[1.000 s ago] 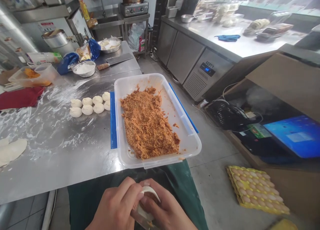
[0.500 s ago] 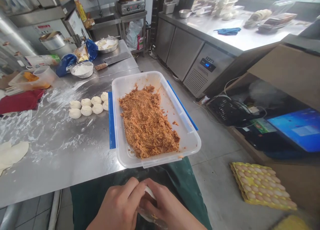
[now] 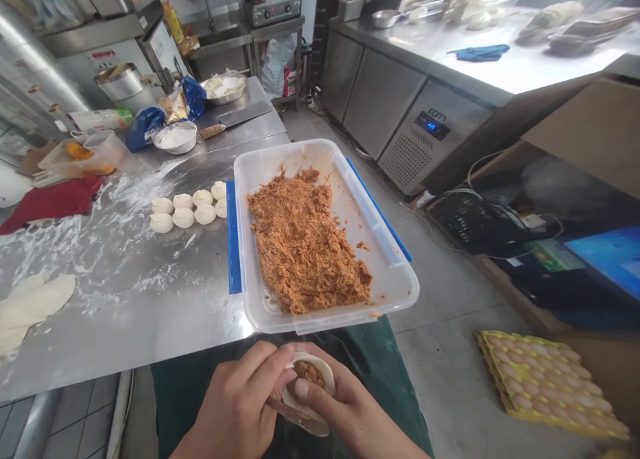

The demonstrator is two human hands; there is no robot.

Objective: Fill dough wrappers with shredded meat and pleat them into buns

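Observation:
A round dough wrapper with brown filling inside is cupped in my right hand, whose thumb rests over its near side. My left hand is closed, its fingertips pinching the left rim of the wrapper. Below the wrapper a flat, spatula-like blade sticks out from under my left fingers; its handle is hidden. Just beyond both hands stands a clear plastic tub holding a large mass of reddish-brown filling.
Several shaped dumplings sit in two rows left of the tub on the floured steel table. Flat dough pieces lie at the left edge. A cleaver and flour bowl are farther back. Egg trays rest at lower right.
My hands have turned the wrapper so its open top and filling now show between them. The view has shifted slightly, moving the scene to the right.

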